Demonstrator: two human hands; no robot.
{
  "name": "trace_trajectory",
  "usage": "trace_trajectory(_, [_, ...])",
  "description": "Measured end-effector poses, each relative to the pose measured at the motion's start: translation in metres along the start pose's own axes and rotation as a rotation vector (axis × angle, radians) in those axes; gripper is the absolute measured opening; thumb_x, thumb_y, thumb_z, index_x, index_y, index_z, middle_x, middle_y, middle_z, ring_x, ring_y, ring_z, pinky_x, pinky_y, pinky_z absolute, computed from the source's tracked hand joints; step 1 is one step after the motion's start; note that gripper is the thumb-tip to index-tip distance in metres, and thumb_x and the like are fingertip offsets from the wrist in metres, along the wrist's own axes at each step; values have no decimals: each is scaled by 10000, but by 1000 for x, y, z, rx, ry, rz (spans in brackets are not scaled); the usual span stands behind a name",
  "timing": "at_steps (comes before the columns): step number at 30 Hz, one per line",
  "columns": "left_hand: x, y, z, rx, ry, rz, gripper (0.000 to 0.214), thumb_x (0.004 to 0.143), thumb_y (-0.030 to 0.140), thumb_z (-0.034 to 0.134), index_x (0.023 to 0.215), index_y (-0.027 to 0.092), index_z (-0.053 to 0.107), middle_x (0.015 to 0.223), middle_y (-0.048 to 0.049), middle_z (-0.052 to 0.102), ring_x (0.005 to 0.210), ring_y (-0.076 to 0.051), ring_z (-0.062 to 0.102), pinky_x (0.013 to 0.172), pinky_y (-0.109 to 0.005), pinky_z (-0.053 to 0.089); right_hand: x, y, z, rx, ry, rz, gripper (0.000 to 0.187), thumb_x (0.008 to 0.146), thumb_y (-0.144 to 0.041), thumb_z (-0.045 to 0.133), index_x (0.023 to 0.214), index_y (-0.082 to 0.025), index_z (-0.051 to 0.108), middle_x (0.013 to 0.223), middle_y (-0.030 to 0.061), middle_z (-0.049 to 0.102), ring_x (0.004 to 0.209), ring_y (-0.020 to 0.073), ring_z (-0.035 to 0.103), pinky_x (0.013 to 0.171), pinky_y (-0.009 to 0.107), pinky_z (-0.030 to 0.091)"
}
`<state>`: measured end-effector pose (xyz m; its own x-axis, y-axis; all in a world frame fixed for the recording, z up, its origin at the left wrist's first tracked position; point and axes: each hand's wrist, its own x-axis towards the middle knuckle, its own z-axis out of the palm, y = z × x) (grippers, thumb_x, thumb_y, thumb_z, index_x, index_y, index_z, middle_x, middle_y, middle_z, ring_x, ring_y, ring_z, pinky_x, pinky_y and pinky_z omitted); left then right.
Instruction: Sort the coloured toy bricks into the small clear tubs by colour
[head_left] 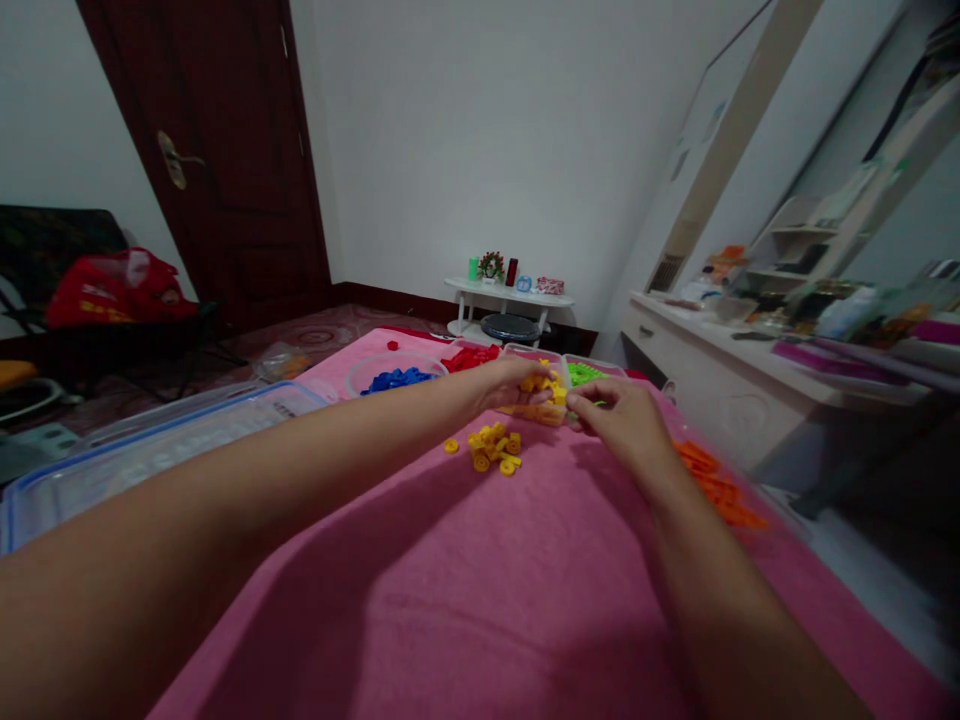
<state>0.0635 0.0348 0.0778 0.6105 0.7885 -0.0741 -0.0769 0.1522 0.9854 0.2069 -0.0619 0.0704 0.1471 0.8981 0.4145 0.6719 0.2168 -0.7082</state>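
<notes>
**Q:** Head view. Left hand?
**A:** My left hand (517, 385) is over the clear tub (534, 412). Fingers are curled down onto the yellow pieces (550, 388) in it, touching. Whether they grip, I cannot tell.

**Q:** Right hand?
**A:** My right hand (624, 420) is just beside the tub, fingers bent and close together. Pinching or not: too blurred.

**Q:** Around them?
**A:** A loose yellow heap (495, 450) lies on the pink cloth (487, 590), near the tub. Blue pieces (397, 380), red pieces (471, 357) and green pieces (585, 373) sit behind. Orange pieces (716, 485) lie right of my wrist.
</notes>
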Motion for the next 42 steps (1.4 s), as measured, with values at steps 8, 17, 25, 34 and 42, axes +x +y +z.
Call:
trace_trajectory(8, [0, -1, -9, 713, 88, 490, 303, 893, 250, 489, 1139, 122, 611, 1190, -88, 637, 1082, -198, 586, 952, -334, 453, -8, 9, 29, -188, -86, -39, 130, 753, -235, 561, 742, -174, 676, 702, 47, 679, 624, 168, 607, 594, 275, 437])
trace_trajectory(17, [-97, -91, -38, 1158, 33, 456, 662, 848, 388, 541, 1427, 130, 349, 1456, -181, 373, 1338, -302, 355, 1093, -482, 283, -32, 28, 82, -67, -400, -306, 422, 673, -141, 599, 1091, -179, 626, 1099, 81, 656, 957, 200, 587, 849, 320, 447])
trace_trajectory(25, [-109, -69, -43, 787, 65, 383, 408, 873, 315, 484, 1215, 129, 606, 1198, -122, 638, 1022, -228, 622, 863, -332, 485, -6, 34, 38, -165, -330, -93, 261, 689, -79, 552, 870, -161, 720, 867, 68, 720, 790, 190, 644, 756, 317, 491])
trace_trajectory(34, [-120, -59, -40, 1397, 202, 382, 340, 763, 370, 610, 1045, 198, 695, 1004, -97, 666, 939, -256, 589, 744, -331, 450, -16, 58, 51, -520, -285, -158, 463, 715, -10, 477, 1117, -147, 663, 1209, 122, 628, 1142, 234, 543, 996, 373, 386])
trace_trajectory(42, [-117, -74, -38, 1417, 86, 469, 394, 796, 478, 594, 1085, 220, 668, 1001, -94, 642, 947, -240, 574, 802, -325, 436, -22, 27, 62, -266, -387, -243, 512, 685, -77, 548, 1165, -223, 646, 1130, 57, 668, 948, 186, 617, 824, 295, 469])
